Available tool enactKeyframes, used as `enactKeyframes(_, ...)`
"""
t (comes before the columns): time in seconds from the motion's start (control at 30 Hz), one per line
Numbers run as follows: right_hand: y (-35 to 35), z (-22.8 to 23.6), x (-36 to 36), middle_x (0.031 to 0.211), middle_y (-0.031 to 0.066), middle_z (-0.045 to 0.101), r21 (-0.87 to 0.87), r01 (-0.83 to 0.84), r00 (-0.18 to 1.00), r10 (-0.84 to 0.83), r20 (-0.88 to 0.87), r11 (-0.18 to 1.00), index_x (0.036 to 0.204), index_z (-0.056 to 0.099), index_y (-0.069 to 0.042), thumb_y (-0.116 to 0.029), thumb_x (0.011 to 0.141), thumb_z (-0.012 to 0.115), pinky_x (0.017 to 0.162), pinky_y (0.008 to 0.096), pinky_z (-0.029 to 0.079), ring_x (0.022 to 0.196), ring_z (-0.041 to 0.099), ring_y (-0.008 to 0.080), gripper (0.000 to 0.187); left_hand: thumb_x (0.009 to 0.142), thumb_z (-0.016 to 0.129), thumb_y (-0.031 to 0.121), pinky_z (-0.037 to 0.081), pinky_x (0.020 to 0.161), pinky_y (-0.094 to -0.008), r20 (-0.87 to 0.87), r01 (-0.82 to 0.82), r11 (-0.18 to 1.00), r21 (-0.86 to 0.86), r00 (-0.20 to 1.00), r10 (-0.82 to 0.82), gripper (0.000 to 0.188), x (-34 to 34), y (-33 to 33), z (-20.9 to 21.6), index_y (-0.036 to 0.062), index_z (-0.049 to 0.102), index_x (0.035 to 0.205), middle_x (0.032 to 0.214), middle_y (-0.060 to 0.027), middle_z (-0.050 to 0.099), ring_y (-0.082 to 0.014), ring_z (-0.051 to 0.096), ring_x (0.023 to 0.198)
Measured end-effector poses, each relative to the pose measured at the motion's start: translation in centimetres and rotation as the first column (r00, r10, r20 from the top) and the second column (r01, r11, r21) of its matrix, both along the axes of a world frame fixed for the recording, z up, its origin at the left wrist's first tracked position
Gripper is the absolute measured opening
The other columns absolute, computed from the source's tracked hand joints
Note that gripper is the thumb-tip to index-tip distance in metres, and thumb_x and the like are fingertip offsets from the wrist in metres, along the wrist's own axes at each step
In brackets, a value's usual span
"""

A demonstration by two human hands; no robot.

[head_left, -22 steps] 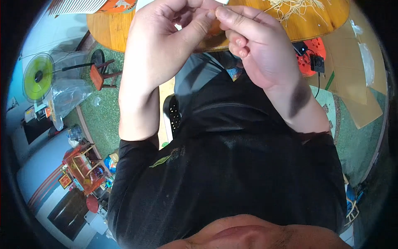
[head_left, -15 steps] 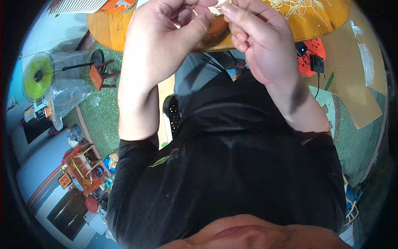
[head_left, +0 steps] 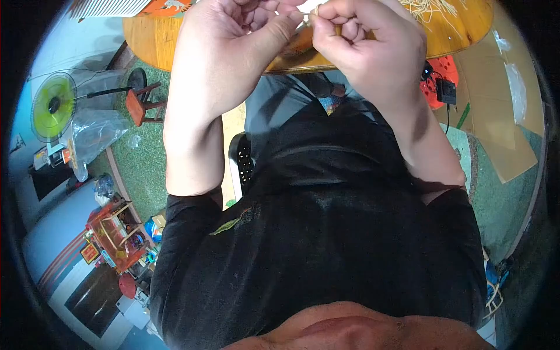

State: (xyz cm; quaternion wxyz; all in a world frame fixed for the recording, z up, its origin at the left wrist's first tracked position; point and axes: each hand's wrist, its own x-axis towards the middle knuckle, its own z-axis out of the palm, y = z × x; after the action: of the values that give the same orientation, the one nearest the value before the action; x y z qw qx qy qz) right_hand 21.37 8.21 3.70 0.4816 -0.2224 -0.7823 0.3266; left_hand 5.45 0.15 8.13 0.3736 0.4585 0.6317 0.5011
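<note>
1. Strong light, seemingly from above, leaves your left hand pale, almost washed out.
2. A dark shadow crosses your right forearm.
3. Your black shirt swallows most folds (a few catch a faint sheen).
4. Fisheye distortion bows the wall at your left; the corners go black.
5. The floor dims toward the lower right.
6. You'll find the strand at your fingertips too small to read sharply.

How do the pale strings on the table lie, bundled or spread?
Spread, where they show: the strings lie loosely on the table near the right hand, ends pointing several ways. The rest is out of view.
</note>
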Motion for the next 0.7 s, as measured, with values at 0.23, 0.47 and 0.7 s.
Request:
enactKeyframes(0.23, -0.8, -1.6, -1.2, 0.077, 0.0058, 0.06, 0.122, 0.147, 0.966, -0.116, -0.232, 0.982, 0.086, 0.069, -0.001, 0.009, 0.073, 0.081, 0.053, 0.0271, 0.042, 0.059, 0.053, 0.013, 0.02, 0.1, 0.061, -0.006, 0.055, 0.08, -0.0238, 0.236, 0.285, 0.898, 0.334, 0.898, -0.372, 0.014, -0.7, 1.0, -1.0, -0.0043, 0.065, 0.113, 0.096, -0.0041, 0.069, -0.0089, 0.065, 0.088)
enactKeyframes(0.47, -1.0, -1.5, -1.0, 0.077, 0.0064, 0.061, 0.195, 0.165, 0.971, -0.124, -0.204, 0.967, 0.083, 0.069, -0.001, 0.009, 0.07, 0.082, 0.054, 0.0278, 0.041, 0.061, 0.054, 0.015, 0.021, 0.102, 0.062, -0.002, 0.057, 0.077, -0.0247, 0.016, 0.123, 0.985, -0.121, 0.992, -0.122, 0.008, -0.3, 0.3, 0.9, -0.0054, 0.068, 0.105, 0.092, -0.0051, 0.072, -0.0101, 0.068, 0.084)
enactKeyframes(0.7, -0.3, -4.9, -1.2, 0.091, -0.0018, 0.062, 0.189, 0.002, 0.956, 0.054, -0.29, 0.982, 0.105, 0.069, 0.002, 0.008, 0.09, 0.072, 0.061, 0.0172, 0.041, 0.07, 0.051, 0.0023, 0.016, 0.101, 0.064, 0.001, 0.053, 0.074, -0.0234, -0.084, 0.06, 0.987, -0.147, 0.994, -0.073, 0.007, 0.1, 0.3, 1.3, -0.0039, 0.065, 0.097, 0.088, -0.0029, 0.069, -0.008, 0.063, 0.081)
